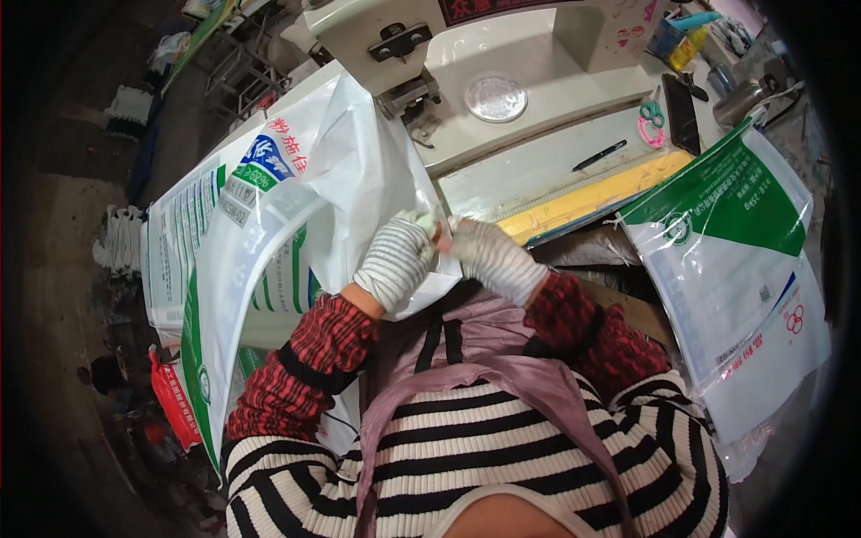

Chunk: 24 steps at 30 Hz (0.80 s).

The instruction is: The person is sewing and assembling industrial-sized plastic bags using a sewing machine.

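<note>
A large white plastic sack [354,148] with green and blue printing spreads over the left of the sewing machine table and drapes down beside me. My left hand [395,262], in a white-and-grey striped knit glove, is closed on the sack's near right edge. Close against it, my right hand [499,258] wears a similar glove, its fingers bent and pinching at the same edge. The two hands' fingertips meet in front of my waist, and what lies between them is partly hidden. The cream sewing machine [574,40] stands just beyond, its needle area [417,108] above the sack.
Another green-and-white sack [762,269] hangs at the right. A yellow strip [596,195] edges the table. On top lie a black pen [599,156], green-handled scissors [652,114], a pink ring [649,133] and a dark phone [682,112]. A metal bottle [743,99] is at far right.
</note>
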Each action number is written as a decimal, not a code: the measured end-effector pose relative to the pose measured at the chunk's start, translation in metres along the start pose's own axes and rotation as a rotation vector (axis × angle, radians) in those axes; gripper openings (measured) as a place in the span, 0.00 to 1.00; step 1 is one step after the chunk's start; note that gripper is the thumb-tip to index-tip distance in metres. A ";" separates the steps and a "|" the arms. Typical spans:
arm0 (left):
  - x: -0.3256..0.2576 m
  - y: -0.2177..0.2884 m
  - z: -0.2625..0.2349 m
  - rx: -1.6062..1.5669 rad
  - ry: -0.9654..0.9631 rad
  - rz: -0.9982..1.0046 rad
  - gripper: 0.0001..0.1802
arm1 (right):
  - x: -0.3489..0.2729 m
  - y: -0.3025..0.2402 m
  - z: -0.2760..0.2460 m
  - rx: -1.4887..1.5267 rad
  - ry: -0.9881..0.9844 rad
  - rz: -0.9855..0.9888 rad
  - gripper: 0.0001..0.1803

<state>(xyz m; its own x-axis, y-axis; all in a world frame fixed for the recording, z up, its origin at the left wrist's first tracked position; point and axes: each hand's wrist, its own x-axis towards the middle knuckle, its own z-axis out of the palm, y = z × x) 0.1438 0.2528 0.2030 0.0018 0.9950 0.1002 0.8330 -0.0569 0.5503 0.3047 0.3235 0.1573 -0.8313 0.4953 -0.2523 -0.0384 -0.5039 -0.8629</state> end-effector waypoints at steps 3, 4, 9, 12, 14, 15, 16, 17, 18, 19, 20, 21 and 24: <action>0.002 0.008 -0.006 0.046 -0.110 0.124 0.09 | 0.024 0.002 -0.014 0.196 0.051 0.083 0.16; 0.002 0.013 -0.011 -0.033 -0.198 0.047 0.12 | 0.029 0.003 -0.017 0.230 -0.009 0.025 0.16; -0.011 0.058 -0.032 0.212 -0.534 -0.089 0.21 | 0.030 0.004 -0.007 -0.217 0.077 0.072 0.20; -0.017 0.087 -0.022 0.433 -0.610 0.183 0.18 | 0.026 -0.001 0.007 -0.794 0.199 -0.068 0.24; -0.012 0.091 -0.010 0.538 -0.724 0.174 0.11 | 0.031 -0.008 0.011 -1.035 0.176 -0.009 0.26; -0.007 0.088 -0.004 0.543 -0.630 0.199 0.11 | 0.036 -0.013 0.010 -1.054 0.207 -0.008 0.26; -0.002 0.082 0.001 0.571 -0.569 0.202 0.11 | 0.043 -0.018 0.007 -1.044 0.205 0.018 0.26; 0.004 0.074 0.004 0.625 -0.472 0.202 0.10 | 0.051 -0.023 0.006 -1.040 0.243 0.036 0.26; 0.010 0.065 0.006 0.645 -0.539 0.179 0.10 | 0.057 -0.027 0.005 -1.085 0.229 0.019 0.25; 0.013 0.055 0.006 0.644 -0.601 0.144 0.10 | 0.064 -0.030 0.005 -1.084 0.201 -0.022 0.25; 0.016 0.045 0.004 0.684 -0.528 0.123 0.10 | 0.068 -0.032 0.005 -1.109 0.141 -0.004 0.24; 0.020 0.034 0.002 0.723 -0.454 0.102 0.10 | 0.070 -0.034 0.002 -1.108 0.040 -0.043 0.24; 0.033 -0.006 -0.009 0.560 -0.457 0.070 0.10 | 0.061 -0.032 0.000 -0.756 0.088 0.052 0.21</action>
<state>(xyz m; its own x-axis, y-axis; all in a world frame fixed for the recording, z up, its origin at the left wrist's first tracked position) 0.1338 0.2854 0.2108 0.1944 0.9327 -0.3037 0.9806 -0.1925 0.0363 0.2552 0.3696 0.1692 -0.7733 0.5548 -0.3069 0.4157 0.0781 -0.9061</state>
